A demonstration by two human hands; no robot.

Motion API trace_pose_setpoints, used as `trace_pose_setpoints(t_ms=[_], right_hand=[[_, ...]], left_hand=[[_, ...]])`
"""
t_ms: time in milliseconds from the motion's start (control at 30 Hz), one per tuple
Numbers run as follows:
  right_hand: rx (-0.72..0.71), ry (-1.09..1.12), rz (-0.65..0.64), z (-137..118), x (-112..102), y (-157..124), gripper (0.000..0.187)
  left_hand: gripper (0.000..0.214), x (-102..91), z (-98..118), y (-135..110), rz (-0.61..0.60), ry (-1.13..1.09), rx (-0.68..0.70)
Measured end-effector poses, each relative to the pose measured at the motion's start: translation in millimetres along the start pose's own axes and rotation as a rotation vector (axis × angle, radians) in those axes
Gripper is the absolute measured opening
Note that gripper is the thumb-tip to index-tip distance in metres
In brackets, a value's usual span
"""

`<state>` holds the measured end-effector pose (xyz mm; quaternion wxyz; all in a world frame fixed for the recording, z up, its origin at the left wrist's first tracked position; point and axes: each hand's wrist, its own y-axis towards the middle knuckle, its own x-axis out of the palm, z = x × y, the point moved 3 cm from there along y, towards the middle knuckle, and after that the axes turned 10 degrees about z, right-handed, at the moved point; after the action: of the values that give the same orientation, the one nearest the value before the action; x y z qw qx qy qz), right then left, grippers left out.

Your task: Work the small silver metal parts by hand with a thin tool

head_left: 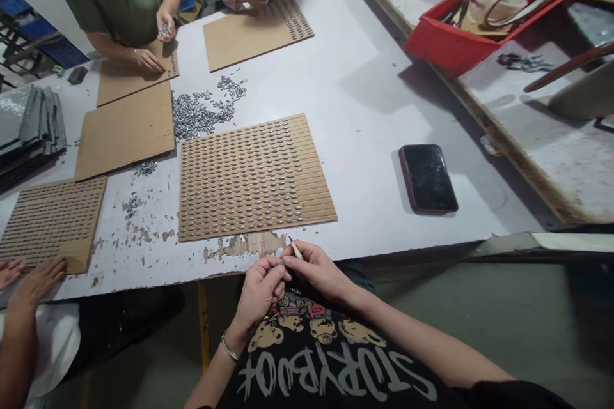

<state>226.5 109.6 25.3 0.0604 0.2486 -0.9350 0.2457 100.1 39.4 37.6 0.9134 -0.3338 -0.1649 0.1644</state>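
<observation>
A small pale sliver [297, 250] sat pinched between the thumb and forefinger of my right hand [314, 268], held just off the near edge of the white table [364, 89], above my lap. My left hand [261, 287] was curled beside it, fingertips drawn together and meeting the right hand's; whether it gripped anything of its own I could not tell. A bangle [229, 348] circled that wrist.

Directly ahead lay a corrugated cardboard sheet [254, 177], its grooves filled with rows of small grey oval pieces. Beyond its far left corner a loose heap of grey pieces [201, 112] was scattered on the table. A dark phone [428, 177] lay face up to the right of the sheet, well apart from it.

At the left edge, another person's hand [41, 278] rested flat on a second filled sheet [52, 220]. Across the table, two more people worked over their own cardboard sheets [249, 35]. A red tray [460, 38] stood on the neighbouring bench at the upper right.
</observation>
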Motion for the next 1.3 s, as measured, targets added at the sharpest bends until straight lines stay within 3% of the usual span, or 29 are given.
trace_pose_setpoints(t_ms=[200,333,433,533,800,1300], right_hand=[[-0.186,-0.307,0.121,11,-18,3,0.033],[-0.466,-0.667,0.143,11,-25,2,0.030],[-0.625,-0.934,0.169,11,-22,0,0.032],[-0.649,-1.070,0.125,12,-16,-1,0.035],[-0.553,-0.948,0.132,15,-19,1,0.021],[-0.640,-0.956,0.124,17,-18,0,0.017]], left_hand=[[0.036,-4.2,-6,10,0.109,0.141,0.058],[0.034,-7.7,-8,17,0.157,0.237,0.060],[0.034,-9.5,-14,24,0.171,0.183,0.007],[0.035,-10.5,-20,29,0.170,0.080,-0.028],[0.032,-12.1,-20,31,0.135,0.060,-0.033],[0.027,-12.0,-19,30,0.136,0.051,-0.033]])
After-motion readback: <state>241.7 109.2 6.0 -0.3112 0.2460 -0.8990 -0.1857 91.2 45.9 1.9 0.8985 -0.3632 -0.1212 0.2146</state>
